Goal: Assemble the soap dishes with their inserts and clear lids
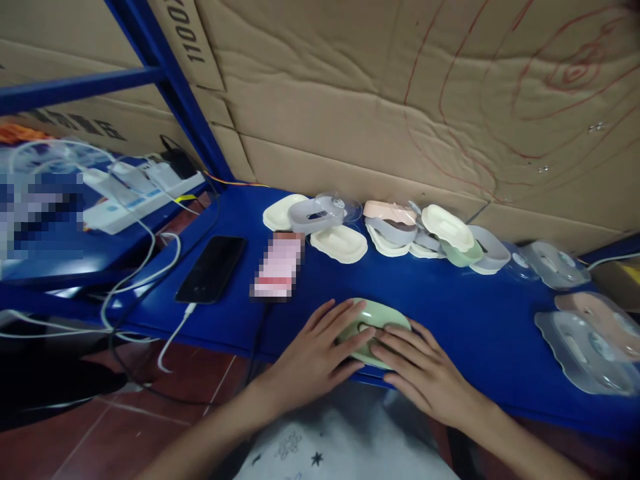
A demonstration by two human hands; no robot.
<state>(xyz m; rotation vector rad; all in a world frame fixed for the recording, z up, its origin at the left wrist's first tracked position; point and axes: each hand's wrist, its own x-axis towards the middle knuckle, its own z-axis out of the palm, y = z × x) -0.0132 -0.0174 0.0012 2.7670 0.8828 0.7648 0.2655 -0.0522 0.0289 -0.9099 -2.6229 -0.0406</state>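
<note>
A pale green oval soap dish (376,315) lies near the front edge of the blue table, with a slot-like opening partly visible in its middle. My left hand (325,343) rests on its left side, fingers stretched out and spread over the surface. From the right, my right hand (420,363) lies across the other end in the same way, its fingers extended and slightly apart. Both sets of fingertips touch the dish and cover much of it. Its underside is hidden.
Cream trays (340,243), grey oval rings (316,213) and a peach piece (390,212) line the cardboard wall (350,120). Clear-packaged dishes (593,350) lie at right. A black phone (213,268), a blurred-screen phone (279,267), a white cable (175,337) and a power strip (145,200) are left.
</note>
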